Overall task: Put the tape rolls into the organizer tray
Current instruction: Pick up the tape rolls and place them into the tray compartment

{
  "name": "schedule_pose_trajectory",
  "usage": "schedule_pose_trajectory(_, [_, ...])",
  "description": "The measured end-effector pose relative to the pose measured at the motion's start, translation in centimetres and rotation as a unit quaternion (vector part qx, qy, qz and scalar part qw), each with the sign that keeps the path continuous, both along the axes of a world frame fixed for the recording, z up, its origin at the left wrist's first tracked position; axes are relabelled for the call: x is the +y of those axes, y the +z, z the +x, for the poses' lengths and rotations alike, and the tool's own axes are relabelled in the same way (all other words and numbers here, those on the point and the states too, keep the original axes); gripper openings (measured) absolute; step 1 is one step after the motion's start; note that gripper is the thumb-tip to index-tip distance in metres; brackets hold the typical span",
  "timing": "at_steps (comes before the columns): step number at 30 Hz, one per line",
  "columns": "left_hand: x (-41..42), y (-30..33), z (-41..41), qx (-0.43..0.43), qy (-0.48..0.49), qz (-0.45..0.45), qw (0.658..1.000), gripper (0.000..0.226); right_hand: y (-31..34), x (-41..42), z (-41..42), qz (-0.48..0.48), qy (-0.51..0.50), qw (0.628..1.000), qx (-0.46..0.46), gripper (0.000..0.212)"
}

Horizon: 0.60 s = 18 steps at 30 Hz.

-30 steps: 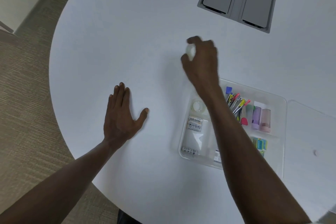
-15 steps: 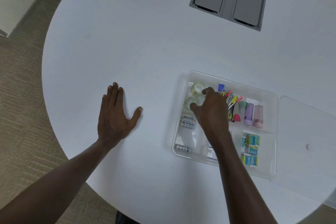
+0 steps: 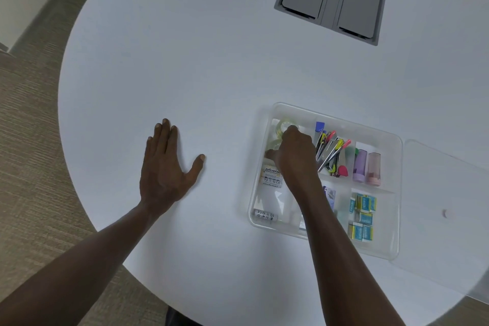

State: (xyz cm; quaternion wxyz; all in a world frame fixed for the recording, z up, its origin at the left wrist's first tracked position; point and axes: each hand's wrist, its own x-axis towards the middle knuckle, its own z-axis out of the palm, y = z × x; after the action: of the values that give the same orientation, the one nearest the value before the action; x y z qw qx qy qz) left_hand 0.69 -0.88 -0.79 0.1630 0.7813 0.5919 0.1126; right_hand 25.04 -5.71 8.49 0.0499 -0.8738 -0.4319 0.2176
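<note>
The right hand (image 3: pixel 296 156) is curled over the tape rolls (image 3: pixel 283 127) in the tray's (image 3: pixel 394 249) far left compartment; grip unclear. Seat the roll flat before letting go. The left hand (image 3: pixel 166 172) lies spread on the counter (image 3: pixel 185 61).

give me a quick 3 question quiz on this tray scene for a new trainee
1. True or false: the left hand lies flat on the round white table, outside the clear plastic organizer tray.
2. Which compartment is the right hand in? A) the far-left one with the clear tape rolls B) the one with the small blue and yellow boxes C) the one with the purple and pink tubes
3. What lies on the table right of the tray?

Key
1. True.
2. A.
3. A flat clear plastic lid.
</note>
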Motion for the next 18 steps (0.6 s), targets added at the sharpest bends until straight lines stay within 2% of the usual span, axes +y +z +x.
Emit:
schedule_pose_trajectory(3, [0.0, 0.0, 0.0, -0.001, 0.0, 0.001, 1.0, 0.09, -0.1, 0.0, -0.1, 0.007, 0.0, 1.0, -0.004, 0.054])
schedule_pose_trajectory(9, [0.0, 0.1, 0.0, 0.0, -0.002, -0.004, 1.0, 0.09, -0.9, 0.0, -0.6, 0.028, 0.018, 0.999, -0.007, 0.029])
schedule_pose_trajectory(13, [0.0, 0.1, 0.0, 0.005, -0.003, -0.005, 1.0, 0.091, -1.4, 0.0, -0.5, -0.002, 0.062, 0.997, -0.039, 0.025])
schedule_pose_trajectory(18, [0.0, 0.1, -0.1, 0.006, -0.003, -0.008, 1.0, 0.091, -1.8, 0.1, -0.1, -0.003, 0.044, 0.998, -0.054, 0.023])
